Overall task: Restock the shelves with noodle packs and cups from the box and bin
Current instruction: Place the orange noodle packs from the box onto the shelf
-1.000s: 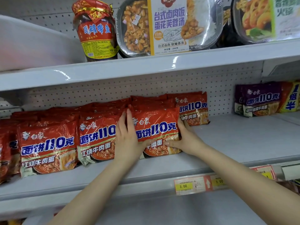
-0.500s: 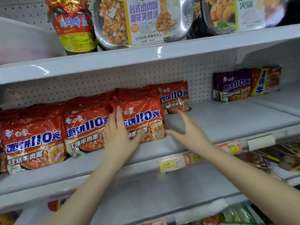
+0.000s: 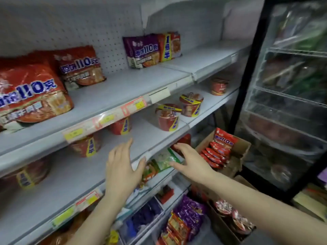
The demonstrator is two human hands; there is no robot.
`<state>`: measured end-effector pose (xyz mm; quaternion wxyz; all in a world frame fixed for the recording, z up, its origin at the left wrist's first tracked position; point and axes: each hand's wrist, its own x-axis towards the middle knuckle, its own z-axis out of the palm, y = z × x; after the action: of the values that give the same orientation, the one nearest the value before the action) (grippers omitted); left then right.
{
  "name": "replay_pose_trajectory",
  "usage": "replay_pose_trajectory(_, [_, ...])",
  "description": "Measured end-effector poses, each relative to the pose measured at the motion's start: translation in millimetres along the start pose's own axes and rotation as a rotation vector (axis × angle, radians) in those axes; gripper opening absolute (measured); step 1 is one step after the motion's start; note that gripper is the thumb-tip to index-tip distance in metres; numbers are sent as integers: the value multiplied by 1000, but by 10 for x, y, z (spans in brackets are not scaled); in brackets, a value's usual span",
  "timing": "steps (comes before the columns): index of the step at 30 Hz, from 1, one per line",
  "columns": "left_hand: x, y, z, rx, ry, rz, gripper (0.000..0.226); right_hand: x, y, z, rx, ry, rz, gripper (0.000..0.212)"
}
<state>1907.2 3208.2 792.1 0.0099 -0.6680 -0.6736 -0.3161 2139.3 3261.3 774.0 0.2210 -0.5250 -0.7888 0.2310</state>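
Fingers, both hands: spread wide, empty, nothing held. Left hand (image 3: pixel 122 171) at 6 o'clock of frame centre, over the bare front of the cup shelf (image 3: pixel 58 181); right hand (image 3: pixel 192 163) just beside it at 3 o'clock, palm down, pointed toward the cardboard box (image 3: pixel 243 147). Box at 4 o'clock of centre, on the floor by the glass-door cooler (image 3: pixel 290 96), with red noodle packs (image 3: pixel 218 151) stood on edge inside. Red packs already shelved (image 3: pixel 30 96) at 9 o'clock; purple packs (image 3: pixel 143 50) at 12 o'clock; bare shelf between them. Noodle cups (image 3: pixel 168 116) sit sparsely one shelf down. Step judged: between placements, reaching for fresh stock. Next move calls for carrying the right hand further toward 4 o'clock, closing on a pack from the box, lifting clear of its neighbours.
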Motion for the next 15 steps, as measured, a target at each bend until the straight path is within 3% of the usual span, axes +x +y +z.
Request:
replay_pose_trajectory(7, [-39, 700, 1158, -128, -389, 56, 61, -778, 1234, -393, -16, -16, 402, 66])
replay_pose_trajectory(15, [311, 1024, 2378, -151, -650, -14, 52, -605, 2303, -380, 32, -80, 575, 60])
